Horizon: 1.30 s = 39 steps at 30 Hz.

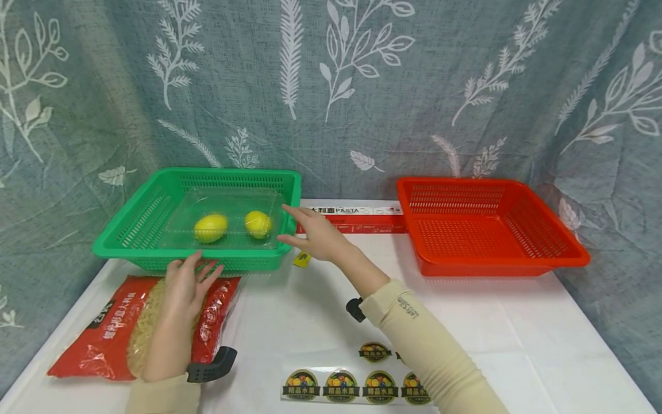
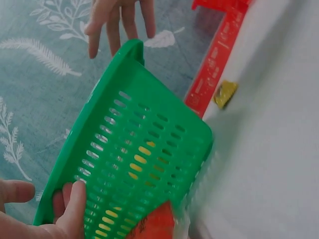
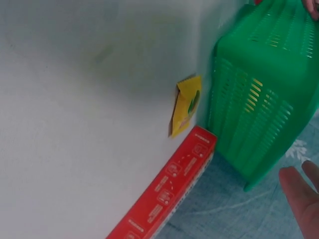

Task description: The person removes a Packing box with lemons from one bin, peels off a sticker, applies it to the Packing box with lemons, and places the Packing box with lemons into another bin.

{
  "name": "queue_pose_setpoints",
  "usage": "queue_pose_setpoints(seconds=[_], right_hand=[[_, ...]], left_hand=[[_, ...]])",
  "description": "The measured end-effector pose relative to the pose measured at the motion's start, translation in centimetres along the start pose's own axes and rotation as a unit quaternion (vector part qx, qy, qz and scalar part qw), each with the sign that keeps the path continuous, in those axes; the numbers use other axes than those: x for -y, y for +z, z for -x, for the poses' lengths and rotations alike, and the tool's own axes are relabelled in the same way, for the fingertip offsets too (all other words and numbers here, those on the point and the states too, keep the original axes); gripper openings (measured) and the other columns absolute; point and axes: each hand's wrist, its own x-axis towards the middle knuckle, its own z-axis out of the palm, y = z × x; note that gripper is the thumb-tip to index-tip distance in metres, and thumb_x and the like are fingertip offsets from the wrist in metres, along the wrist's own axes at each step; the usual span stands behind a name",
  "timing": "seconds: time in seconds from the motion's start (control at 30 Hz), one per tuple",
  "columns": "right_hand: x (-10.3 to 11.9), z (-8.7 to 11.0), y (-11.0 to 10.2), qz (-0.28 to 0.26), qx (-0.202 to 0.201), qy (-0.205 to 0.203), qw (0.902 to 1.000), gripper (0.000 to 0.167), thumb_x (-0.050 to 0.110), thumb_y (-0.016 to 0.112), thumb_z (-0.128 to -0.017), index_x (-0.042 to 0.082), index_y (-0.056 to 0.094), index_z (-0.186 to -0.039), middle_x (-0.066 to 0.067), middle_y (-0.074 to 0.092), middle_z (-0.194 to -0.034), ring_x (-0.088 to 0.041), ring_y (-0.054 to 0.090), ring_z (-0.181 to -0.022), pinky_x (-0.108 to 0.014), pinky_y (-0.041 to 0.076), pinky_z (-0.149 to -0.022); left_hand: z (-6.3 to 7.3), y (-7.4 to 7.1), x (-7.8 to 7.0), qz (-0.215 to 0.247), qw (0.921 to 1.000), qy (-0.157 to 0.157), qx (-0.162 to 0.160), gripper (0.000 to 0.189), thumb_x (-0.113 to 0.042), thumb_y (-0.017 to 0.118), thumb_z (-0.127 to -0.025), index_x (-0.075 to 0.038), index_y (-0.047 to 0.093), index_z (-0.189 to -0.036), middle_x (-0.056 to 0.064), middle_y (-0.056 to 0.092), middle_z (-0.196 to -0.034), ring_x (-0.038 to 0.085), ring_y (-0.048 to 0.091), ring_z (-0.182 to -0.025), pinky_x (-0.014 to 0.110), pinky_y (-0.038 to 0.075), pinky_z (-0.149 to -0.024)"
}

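A green plastic basket [image 1: 129, 253] holds a clear plastic box [image 1: 233, 201], through which a lemon [image 1: 210, 228] and a second lemon [image 1: 258, 224] show. At the basket's front side is my left hand [image 1: 187, 284], fingers apart and fingertips right at the rim. The left wrist view has its fingers [image 2: 75, 206] overlapping the slotted wall. My right hand [image 1: 320, 236] reaches over the basket's right end, thumb and fingers spread wide, with nothing between them. Under the left forearm lies a red bag of pasta [image 1: 114, 339], partly covered by it.
To the right stands a red basket [image 1: 501, 265]. A long red and white PASTA box [image 1: 357, 223] lies between the baskets along the curtain [image 1: 331, 144]. A small yellow packet [image 1: 302, 259] is near the green basket's corner. Round fruit stickers [image 1: 340, 386] lie at the front.
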Motion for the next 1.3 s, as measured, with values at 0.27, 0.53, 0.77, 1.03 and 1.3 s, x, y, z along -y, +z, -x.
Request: queue_pose_setpoints(seconds=[0.27, 0.53, 0.77, 1.03, 1.3], right_hand=[[0.5, -0.6, 0.6, 0.002, -0.007, -0.009, 0.9999, 0.067, 0.044, 0.056, -0.088, 0.017, 0.03, -0.144, -0.009, 0.037, -0.141, -0.023, 0.035, -0.129, -0.038, 0.035, -0.101], [1.1, -1.1, 1.2, -0.007, 0.0, -0.018, 0.9998, 0.067, 0.046, 0.054, -0.088, 0.017, 0.029, -0.144, -0.008, 0.035, -0.143, -0.023, 0.034, -0.13, -0.037, 0.034, -0.102], [1.4, -1.2, 1.3, 0.001, -0.005, -0.02, 0.9998, 0.064, 0.045, 0.053, -0.089, 0.017, 0.031, -0.143, -0.008, 0.036, -0.142, -0.023, 0.034, -0.129, -0.036, 0.035, -0.101], [2.1, -1.4, 1.9, -0.009, -0.006, -0.02, 0.9997, 0.063, 0.043, 0.054, -0.089, 0.016, 0.033, -0.142, -0.009, 0.037, -0.141, -0.023, 0.038, -0.127, -0.035, 0.036, -0.101], [2.5, -1.7, 2.0, 0.009, -0.016, -0.024, 0.9995, 0.061, 0.044, 0.053, -0.09, 0.017, 0.035, -0.141, -0.007, 0.04, -0.14, -0.02, 0.038, -0.127, -0.031, 0.035, -0.102]], left_hand=[[-0.4, 0.6, 0.3, 0.037, 0.9988, 0.013, -0.027, 0.059, -0.019, 0.043, -0.095, -0.012, 0.005, -0.14, -0.001, 0.032, -0.114, 0.014, 0.042, -0.106, 0.023, 0.042, -0.091], [-0.7, 0.7, 0.6, 0.053, 0.9974, 0.042, -0.025, 0.054, -0.011, 0.041, -0.095, -0.013, 0.008, -0.138, 0.0, 0.03, -0.123, 0.012, 0.044, -0.104, 0.023, 0.043, -0.09], [-0.8, 0.8, 0.6, 0.039, 0.9979, 0.048, -0.019, 0.053, -0.012, 0.039, -0.096, -0.015, 0.007, -0.138, 0.0, 0.028, -0.123, 0.012, 0.042, -0.104, 0.024, 0.043, -0.09], [-0.8, 0.8, 0.8, 0.017, 0.9984, 0.051, -0.015, 0.05, -0.013, 0.037, -0.097, -0.014, 0.006, -0.136, 0.0, 0.028, -0.119, 0.011, 0.042, -0.101, 0.022, 0.044, -0.09], [-0.7, 0.8, 0.8, 0.019, 0.9985, 0.048, -0.019, 0.047, -0.013, 0.037, -0.097, -0.014, 0.008, -0.134, 0.0, 0.03, -0.111, 0.01, 0.042, -0.094, 0.021, 0.045, -0.088]])
